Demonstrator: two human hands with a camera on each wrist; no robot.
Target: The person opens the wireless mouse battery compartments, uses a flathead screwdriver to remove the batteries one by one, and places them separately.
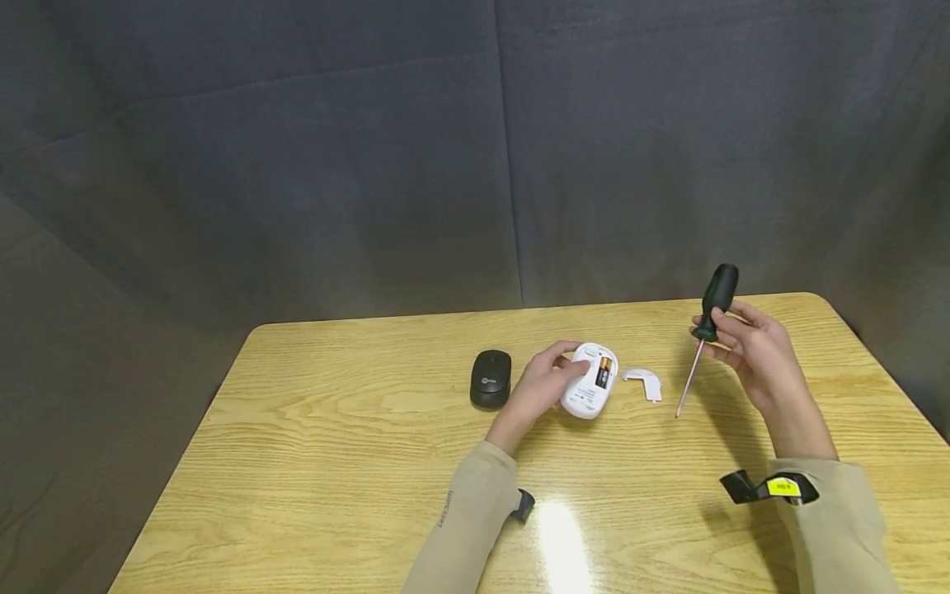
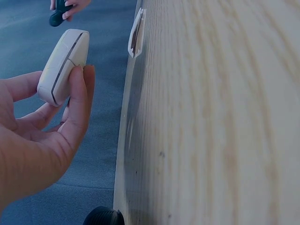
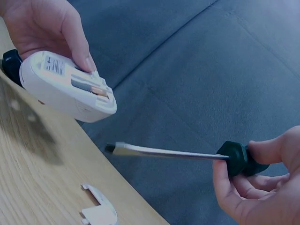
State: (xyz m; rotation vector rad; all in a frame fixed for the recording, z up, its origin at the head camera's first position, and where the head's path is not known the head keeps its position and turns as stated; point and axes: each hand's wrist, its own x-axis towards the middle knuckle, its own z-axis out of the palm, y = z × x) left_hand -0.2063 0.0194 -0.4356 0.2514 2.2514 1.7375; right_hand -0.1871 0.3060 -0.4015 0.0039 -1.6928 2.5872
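My left hand (image 1: 547, 381) grips a white computer mouse (image 1: 577, 403) by its side, its underside turned up toward the head view. The battery slot lies uncovered, with a battery (image 1: 603, 372) in it. In the left wrist view the mouse (image 2: 64, 68) is held between thumb and fingers, above the table. My right hand (image 1: 764, 356) holds a screwdriver (image 1: 718, 299) by its dark green handle, the shaft slanting down and left. In the right wrist view its flat tip points toward the mouse but stays apart from it. The white battery cover (image 1: 647, 382) lies on the table between both hands.
A black computer mouse (image 1: 491, 379) sits on the wooden table (image 1: 334, 462), just left of my left hand. Behind the table's far edge hangs a dark grey cloth (image 1: 371, 181). Black straps with small devices are on both sleeves.
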